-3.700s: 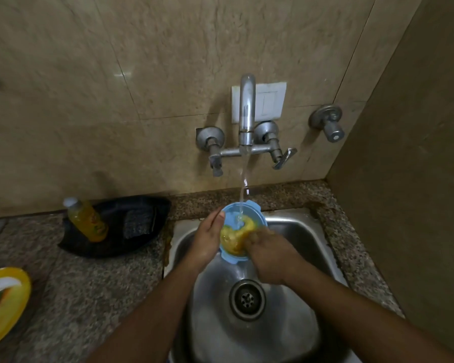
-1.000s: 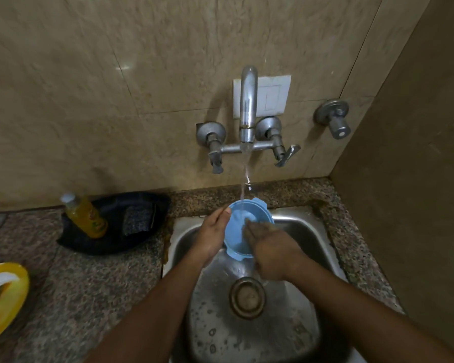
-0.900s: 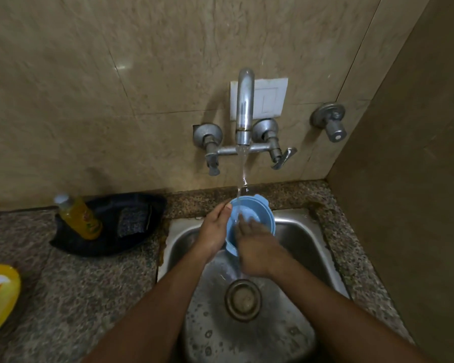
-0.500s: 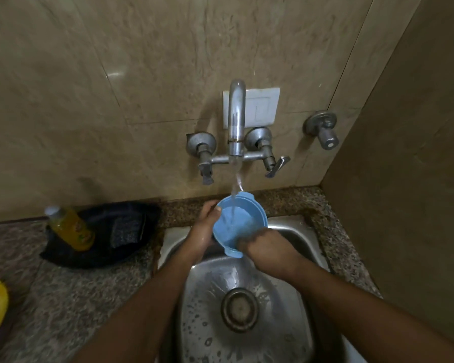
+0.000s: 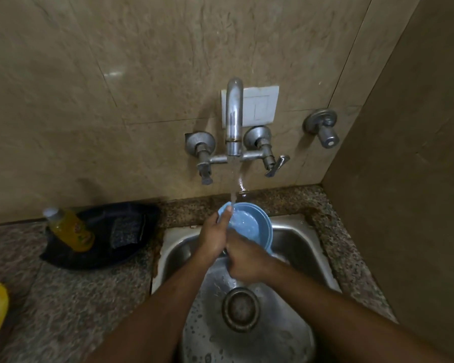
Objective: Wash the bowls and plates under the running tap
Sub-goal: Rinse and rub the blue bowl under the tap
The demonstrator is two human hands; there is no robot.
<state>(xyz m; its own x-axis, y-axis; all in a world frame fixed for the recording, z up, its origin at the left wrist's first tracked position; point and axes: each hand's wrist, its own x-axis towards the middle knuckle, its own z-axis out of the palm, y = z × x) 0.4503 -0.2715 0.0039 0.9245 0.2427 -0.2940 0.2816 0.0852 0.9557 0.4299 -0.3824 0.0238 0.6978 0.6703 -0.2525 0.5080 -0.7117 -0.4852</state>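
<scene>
The picture was rather dim and warm in colour, with a brownish tone over everything. The light seemed to come from above and a little from the left: a small bright glare sat on the wall tile (image 5: 112, 74), and the tap (image 5: 233, 119) threw a soft shadow to its left on the wall. The metal sink (image 5: 294, 239) gave weak reflections, and the water stream (image 5: 233, 184) shone a little. The lower corners were dark. The wide lens bent the lines of the wall at the edges. The right hand (image 5: 244, 260) and the left hand (image 5: 214, 237) looked slightly blurred; the black tray (image 5: 142, 255) showed few details.
</scene>
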